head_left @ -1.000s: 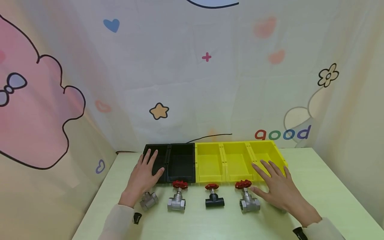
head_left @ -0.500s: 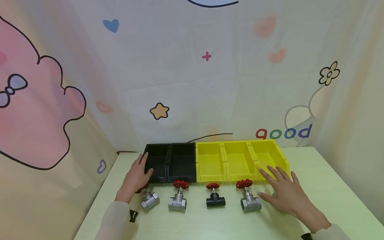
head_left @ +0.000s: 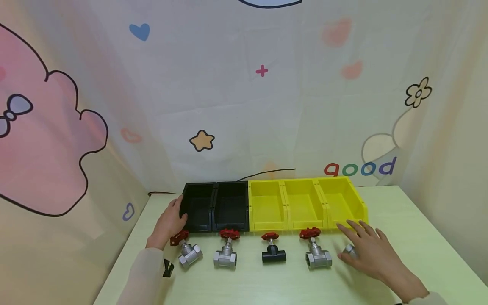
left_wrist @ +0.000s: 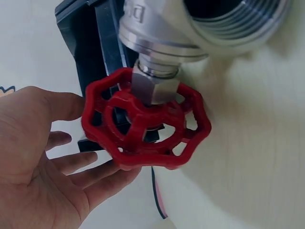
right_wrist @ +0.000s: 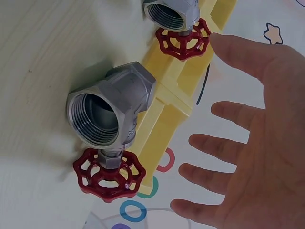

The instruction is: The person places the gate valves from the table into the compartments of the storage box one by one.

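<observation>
My left hand (head_left: 167,222) is at the left side of the leftmost black bin (head_left: 198,231); whether it touches the bin cannot be told. Just in front of it lies a metal gate valve (head_left: 190,255) with a red handwheel (left_wrist: 147,126). My right hand (head_left: 373,254) hovers with spread fingers over the rightmost metal valve (head_left: 350,250), mostly hidden in the head view. That valve (right_wrist: 112,107) and its red handwheel (right_wrist: 109,175) show in the right wrist view, apart from the fingers. Neither hand holds anything.
Between the hands stand a metal valve (head_left: 225,257), a black plastic tee valve (head_left: 273,256) and another metal valve (head_left: 318,258), each with a red handwheel. Behind them, a second black bin (head_left: 231,228) adjoins several yellow bins (head_left: 267,226). A printed curtain (head_left: 228,106) hangs behind the table (head_left: 248,288).
My left hand has drawn back left from over the black bin to its side, uncovering the left valve's handwheel. My right hand has moved right and nearer, away from the yellow bins.
</observation>
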`<state>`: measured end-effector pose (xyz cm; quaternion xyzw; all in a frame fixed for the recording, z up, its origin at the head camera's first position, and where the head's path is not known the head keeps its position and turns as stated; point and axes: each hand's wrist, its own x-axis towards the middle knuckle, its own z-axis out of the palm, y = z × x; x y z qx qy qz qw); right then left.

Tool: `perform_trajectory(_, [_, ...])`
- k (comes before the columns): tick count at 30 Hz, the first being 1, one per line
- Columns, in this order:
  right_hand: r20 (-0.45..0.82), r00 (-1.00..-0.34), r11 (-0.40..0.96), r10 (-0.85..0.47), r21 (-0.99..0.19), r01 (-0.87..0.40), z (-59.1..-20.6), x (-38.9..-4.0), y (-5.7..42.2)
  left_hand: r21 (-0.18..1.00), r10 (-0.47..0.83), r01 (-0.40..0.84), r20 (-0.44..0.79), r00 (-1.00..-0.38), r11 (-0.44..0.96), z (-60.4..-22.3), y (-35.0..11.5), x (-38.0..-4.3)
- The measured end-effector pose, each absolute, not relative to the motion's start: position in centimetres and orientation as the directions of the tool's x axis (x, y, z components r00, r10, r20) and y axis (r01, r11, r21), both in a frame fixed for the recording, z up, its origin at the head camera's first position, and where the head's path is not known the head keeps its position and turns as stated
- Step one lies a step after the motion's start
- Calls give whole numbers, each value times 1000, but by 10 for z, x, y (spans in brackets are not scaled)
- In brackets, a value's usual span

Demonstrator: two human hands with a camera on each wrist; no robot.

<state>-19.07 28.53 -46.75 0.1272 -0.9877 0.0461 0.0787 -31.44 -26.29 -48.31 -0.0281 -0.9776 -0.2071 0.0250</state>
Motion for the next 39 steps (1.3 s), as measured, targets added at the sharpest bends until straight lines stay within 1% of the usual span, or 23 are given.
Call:
perform_trajectory(6, [119,-965,968,-232,-73,-242,-472,-190,288,438,36,52,45,-998,898,-486,-267,-319])
perform_trajectory(13, [106,-967,966,-230,-93,-240,-474,-188,292,474,36,40,16,-999,879,-488,-275,-329])
perform_trajectory(19, [-16,-983,977,-185,-109,-183,-473,-188,294,493,36,37,11,-999,869,-490,-281,-333])
perform_trajectory(23, [-73,-983,980,-168,-117,-159,-473,-189,297,505,44,38,0,-999,862,-488,-281,-332])
perform_trajectory(32, [-170,-977,982,-125,-161,-98,-478,-193,301,527,75,58,-11,-997,848,-483,-280,-331])
perform_trajectory(39, [-179,-977,980,-119,-181,-86,-485,-197,302,523,96,75,-13,-995,849,-484,-282,-331])
